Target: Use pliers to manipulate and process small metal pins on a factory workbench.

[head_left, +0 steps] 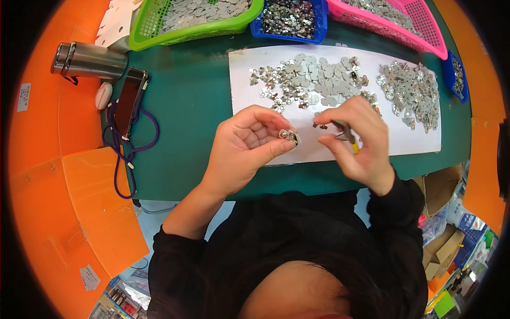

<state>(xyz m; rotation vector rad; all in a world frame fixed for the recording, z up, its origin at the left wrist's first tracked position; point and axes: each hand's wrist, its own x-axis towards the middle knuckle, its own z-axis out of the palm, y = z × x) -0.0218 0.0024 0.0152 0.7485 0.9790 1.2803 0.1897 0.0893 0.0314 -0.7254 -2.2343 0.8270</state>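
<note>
My left hand [234, 151] pinches a small silvery metal part [288, 136] between thumb and fingertips, above the front edge of a white sheet [308, 155]. Just to its right, my right hand [364, 130] has a pair of pliers [345, 133] with a yellow grip tucked in the palm. The thumb and index finger of that hand are apart. By the index fingertip is a small dark metal piece [320, 126]; whether the finger touches it I cannot tell. Beyond my hands lie a pile of flat grey plates [324, 74] and small shiny fittings [281, 85].
Another heap of metal parts [411, 90] covers the sheet's right side. Along the back stand a green basket [196, 40], a blue bin [289, 38] and a pink basket [425, 42]. At left are a steel flask [95, 60] and a phone [129, 101] with a purple cord [154, 133].
</note>
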